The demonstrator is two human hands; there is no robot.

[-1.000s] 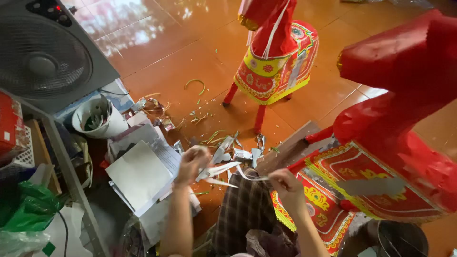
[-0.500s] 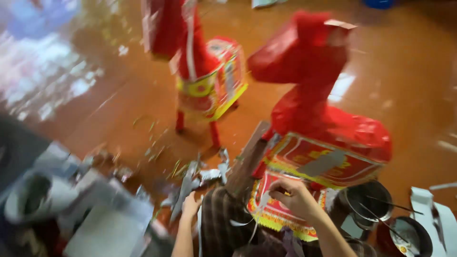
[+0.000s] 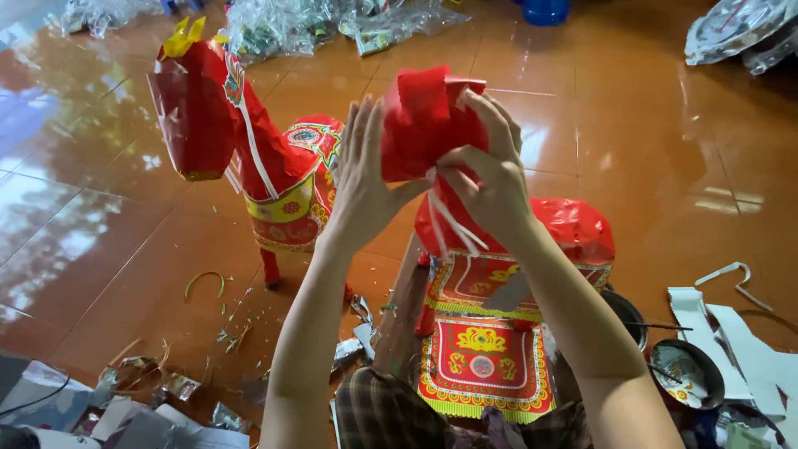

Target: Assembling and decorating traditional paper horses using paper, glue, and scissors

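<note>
The person is working on a red paper horse (image 3: 499, 224) standing on the tiled floor (image 3: 665, 166) right in front of them. The left hand (image 3: 366, 179) is spread wide, fingers straight, its palm pressing against the left side of the horse's head. The right hand (image 3: 486, 179) is closing around the other side of the head, pinching thin white paper strips (image 3: 453, 224) that are hanging down the neck. A second paper horse (image 3: 241, 158), with a yellow crest, is standing just to the left. Paper scraps (image 3: 224, 320) are lying on the floor, and two dark bowls (image 3: 686, 374) are sitting at the lower right beside white paper cutouts (image 3: 740, 333).
</note>
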